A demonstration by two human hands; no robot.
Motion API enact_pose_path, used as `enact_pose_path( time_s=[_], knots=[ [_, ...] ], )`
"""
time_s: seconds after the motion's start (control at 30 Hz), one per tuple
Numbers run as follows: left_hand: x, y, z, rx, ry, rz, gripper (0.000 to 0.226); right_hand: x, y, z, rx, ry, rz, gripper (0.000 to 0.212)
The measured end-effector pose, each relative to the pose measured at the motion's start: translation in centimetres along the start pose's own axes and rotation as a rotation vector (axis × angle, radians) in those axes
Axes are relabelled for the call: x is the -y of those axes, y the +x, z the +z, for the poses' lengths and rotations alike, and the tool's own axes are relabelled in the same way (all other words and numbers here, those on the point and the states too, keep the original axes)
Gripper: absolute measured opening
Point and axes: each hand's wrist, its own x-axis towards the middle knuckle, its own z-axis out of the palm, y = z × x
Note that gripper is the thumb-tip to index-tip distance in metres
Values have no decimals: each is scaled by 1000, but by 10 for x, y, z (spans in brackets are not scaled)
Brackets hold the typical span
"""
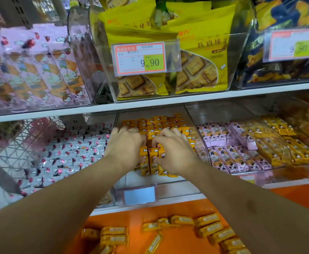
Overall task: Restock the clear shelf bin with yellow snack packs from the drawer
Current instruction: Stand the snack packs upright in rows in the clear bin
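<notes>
Both my hands reach into the clear shelf bin (168, 187) on the lower shelf. Several yellow snack packs (161, 123) fill its back part. My left hand (126, 145) lies on the packs with fingers curled over them at the left. My right hand (172, 149) grips a few upright yellow packs (150, 162) at the front of the pile. Below, the orange drawer (183, 241) holds several more loose yellow packs (208, 226).
A bin of grey-white packs (67, 154) stands to the left, a bin of pink and yellow packs (241, 147) to the right. Above, a bin of big yellow cracker bags (201, 57) bears a 9.90 price tag (141, 58). A blank label (139, 196) fronts the bin.
</notes>
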Motion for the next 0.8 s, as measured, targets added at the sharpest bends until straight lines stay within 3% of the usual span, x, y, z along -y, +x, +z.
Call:
enact_pose_path(
  time_s=[0.37, 0.57, 0.7, 0.8],
  knots=[
    [0, -3, 10, -65, 25, 32, 44, 0, -4, 0, -19, -57, -29, 47],
    [1, -9, 7, -69, -20, 24, 58, 1, -9, -9, 9, -32, 1, 58],
    [5, -28, 1, -88, -159, 5, 68, 6, -28, -27, -19, 54, 15, 58],
    [4, -64, -4, -159, -375, 13, 60, 17, -58, -41, -62, 135, -19, 51]
  ],
)
